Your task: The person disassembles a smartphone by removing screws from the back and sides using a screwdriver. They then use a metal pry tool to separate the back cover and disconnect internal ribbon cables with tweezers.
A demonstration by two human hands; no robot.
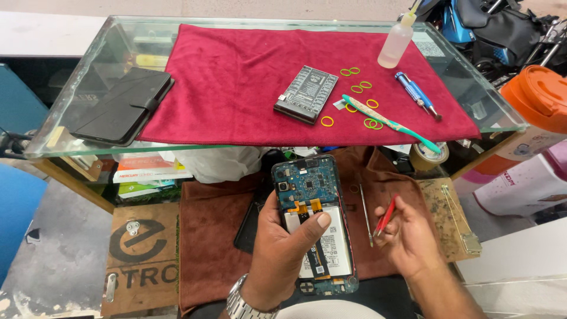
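My left hand [282, 248] grips an opened smartphone [313, 201] with its back cover off, showing a blue circuit board and a white battery; my thumb rests across the battery. Just right of the phone, my right hand [407, 236] holds red tweezers [387, 215] with the tips pointing up, clear of the phone. A thin metal tool [366, 214] lies on the brown cloth [209, 236] between the phone and my right hand.
A glass table [82, 100] carries a red towel [236, 82] with a grey circuit module [306, 93], several yellow-green rubber bands [360, 88], a green toothbrush [390, 123], a blue screwdriver [417, 94] and a squeeze bottle [394, 44]. A black case [121, 106] lies left. A tape roll [428, 156] sits below.
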